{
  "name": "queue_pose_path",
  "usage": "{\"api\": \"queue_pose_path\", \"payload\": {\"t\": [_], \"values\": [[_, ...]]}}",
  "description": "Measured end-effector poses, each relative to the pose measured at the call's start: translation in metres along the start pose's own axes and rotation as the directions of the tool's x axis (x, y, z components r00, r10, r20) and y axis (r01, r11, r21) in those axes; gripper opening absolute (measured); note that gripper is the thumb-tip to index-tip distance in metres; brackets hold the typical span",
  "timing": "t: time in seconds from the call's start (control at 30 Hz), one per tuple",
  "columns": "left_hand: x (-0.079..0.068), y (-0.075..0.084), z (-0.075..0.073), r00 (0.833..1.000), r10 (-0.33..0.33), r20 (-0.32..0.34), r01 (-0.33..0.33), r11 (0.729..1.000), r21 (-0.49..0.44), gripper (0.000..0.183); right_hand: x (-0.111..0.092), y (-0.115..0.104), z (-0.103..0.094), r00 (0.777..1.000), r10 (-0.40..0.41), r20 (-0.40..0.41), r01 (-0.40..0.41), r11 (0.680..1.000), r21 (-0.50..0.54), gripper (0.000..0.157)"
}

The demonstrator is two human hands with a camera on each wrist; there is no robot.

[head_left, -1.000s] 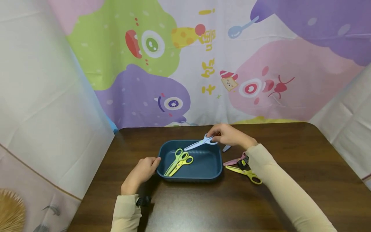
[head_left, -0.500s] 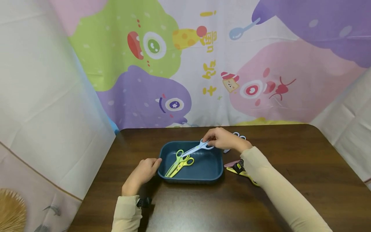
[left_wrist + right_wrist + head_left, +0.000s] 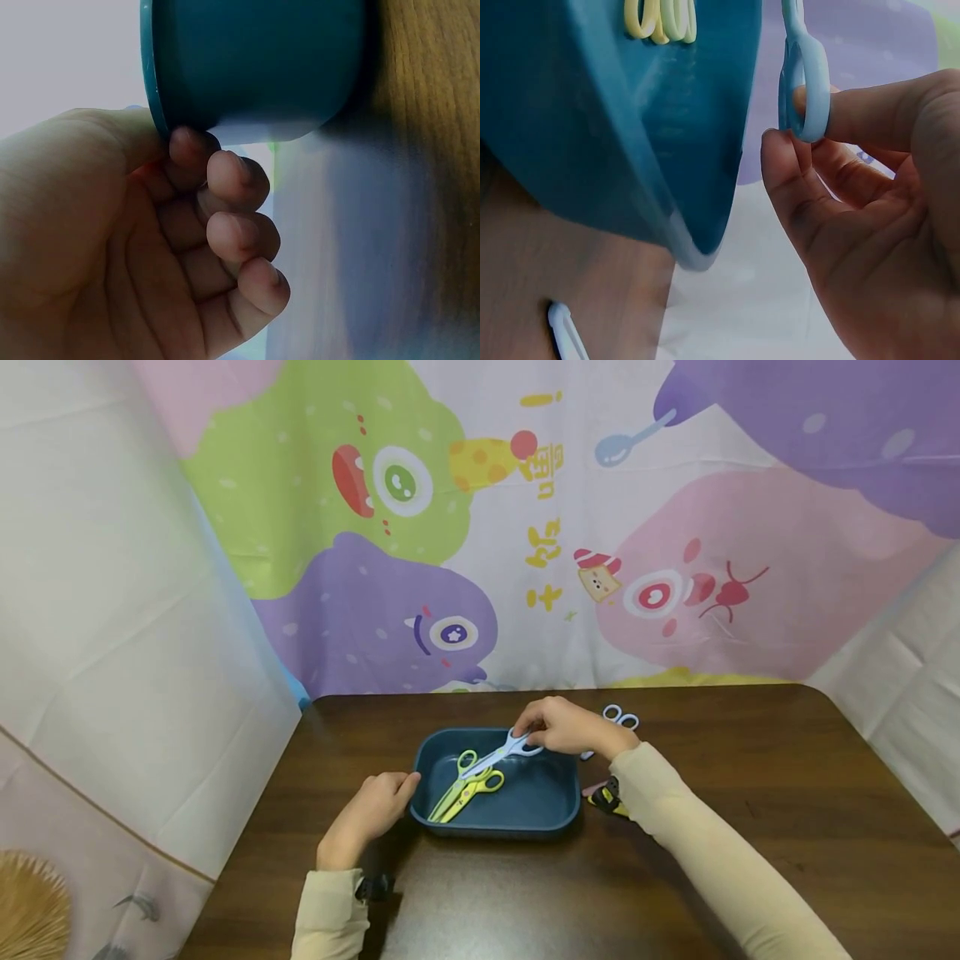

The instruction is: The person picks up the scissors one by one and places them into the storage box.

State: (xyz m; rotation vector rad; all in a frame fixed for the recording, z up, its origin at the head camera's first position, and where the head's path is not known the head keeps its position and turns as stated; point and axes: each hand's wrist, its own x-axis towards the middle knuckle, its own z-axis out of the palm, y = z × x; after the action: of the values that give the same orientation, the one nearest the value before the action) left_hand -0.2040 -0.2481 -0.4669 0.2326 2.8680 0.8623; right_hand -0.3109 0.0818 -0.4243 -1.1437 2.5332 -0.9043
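A dark teal plastic box [image 3: 495, 832] stands on the table. At its left side my left hand [image 3: 372, 814] grips the rim between thumb and curled fingers, as the left wrist view shows. Over the box, my right hand [image 3: 573, 728] pinches light blue scissors [image 3: 491, 760] by the finger loops, blades slanting down to the left. Their tip overlaps green scissors [image 3: 448, 800] lying in the box against yellow scissors [image 3: 467, 793]. In the right wrist view the thumb goes to the loop of the blue scissors [image 3: 817, 90].
Right of the box another pair of blue scissors [image 3: 621, 717] lies on the brown table [image 3: 480, 902]. Nearer lie pink scissors [image 3: 593, 789] and yellow scissors [image 3: 621, 810], mostly hidden by the right wrist and its camera. A printed curtain [image 3: 525, 652] hangs behind the table.
My right hand has moved left and down over the box with the blue scissors, their tip now over the green pair. The left hand keeps its hold on the rim.
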Motion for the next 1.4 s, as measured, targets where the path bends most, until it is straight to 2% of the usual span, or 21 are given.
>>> {"api": "queue_pose_path", "payload": {"t": [0.4,0.73,1.03,1.23,1.4], "values": [[0.003,0.0,-0.001,1.0,0.01,-0.011,-0.009,1.0,0.021,0.046,0.009,-0.008,0.006,1.0,0.003,0.029,-0.003,1.0,-0.019,0.021],[0.002,-0.002,-0.002,1.0,-0.006,-0.007,0.006,1.0,0.016,0.045,0.019,-0.012,0.011,0.999,-0.029,0.04,0.03,0.999,-0.025,0.022],[0.003,-0.004,0.001,1.0,-0.006,-0.02,0.006,1.0,0.018,0.044,0.025,-0.021,0.013,0.997,-0.004,0.08,0.006,1.0,-0.024,0.022],[0.003,-0.002,0.002,1.0,0.004,-0.03,-0.003,1.0,0.018,0.044,0.03,-0.026,0.017,0.995,-0.014,0.102,0.015,1.0,-0.008,0.022],[0.001,-0.001,0.001,1.0,-0.014,-0.014,0.014,1.0,0.02,0.043,0.033,-0.029,0.024,0.991,0.008,0.135,-0.008,1.0,0.001,0.022]]}}
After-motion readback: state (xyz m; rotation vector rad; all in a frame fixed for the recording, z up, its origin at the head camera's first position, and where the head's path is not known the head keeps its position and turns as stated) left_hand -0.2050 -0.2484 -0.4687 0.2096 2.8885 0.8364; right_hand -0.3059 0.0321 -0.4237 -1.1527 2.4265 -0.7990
